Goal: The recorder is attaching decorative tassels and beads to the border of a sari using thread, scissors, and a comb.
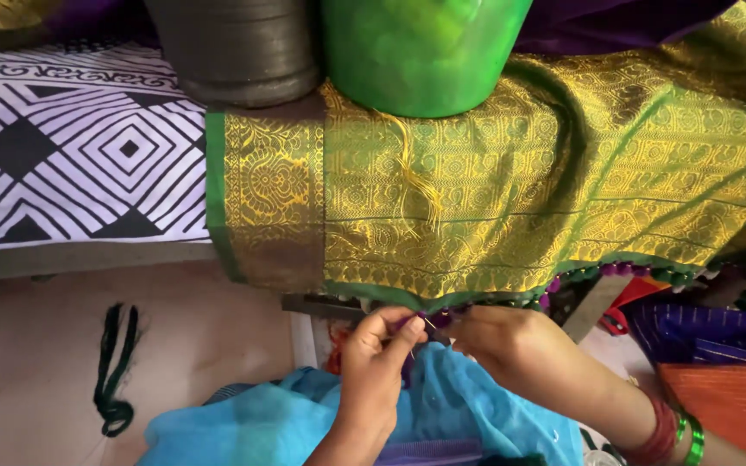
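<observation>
A gold brocade cloth (494, 190) with a green border hangs over a table edge. Purple and green tassel beads (615, 272) run along its lower hem. My left hand (377, 354) and my right hand (511, 341) meet just under the hem, fingertips pinched together on a thin needle or hook (435, 332) and a purple tassel. Red and green bangles (675, 431) sit on my right wrist. A loose bunch of yellow threads (416, 185) lies on the cloth.
A green plastic tub (420, 52) and a dark round pot (239, 52) weigh down the cloth's top. A black-and-white patterned sheet (71, 155) lies left. A dark green thread hank (114, 371) rests on the floor. Blue fabric (304, 423) covers my lap; orange and purple cloths (718, 362) lie right.
</observation>
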